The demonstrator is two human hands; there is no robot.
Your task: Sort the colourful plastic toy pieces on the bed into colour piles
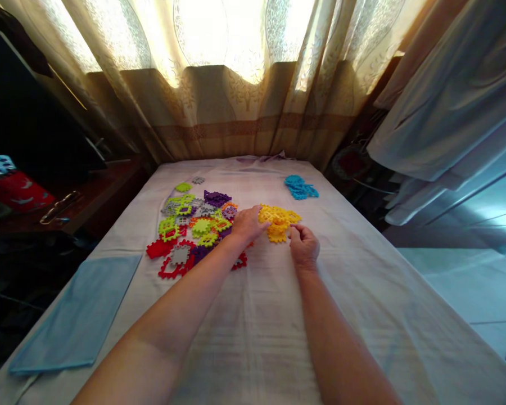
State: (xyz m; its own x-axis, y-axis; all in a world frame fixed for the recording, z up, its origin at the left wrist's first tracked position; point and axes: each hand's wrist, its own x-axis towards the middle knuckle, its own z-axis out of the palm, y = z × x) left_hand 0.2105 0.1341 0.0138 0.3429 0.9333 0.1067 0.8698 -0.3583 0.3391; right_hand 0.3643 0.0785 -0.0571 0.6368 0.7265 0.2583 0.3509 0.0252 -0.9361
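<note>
A heap of yellow toothed plastic pieces lies between my two hands on the pale cloth. My left hand reaches to its left side, thumb apart from the fingers and fingertips at the pieces. At the heap's right edge, my right hand is closed with the fingers curled in; whatever it may pinch is hidden. Left of my left hand spreads a mixed pile of similar pieces: lime green ones, red ones, purple ones and grey ones. My left hand and forearm cover part of that pile.
Blue toothed pieces form a small group at the far right of the cloth-covered table. A light blue folded cloth lies at the left edge. Curtains hang behind; white garments hang at the right. Glasses rest on a dark side surface.
</note>
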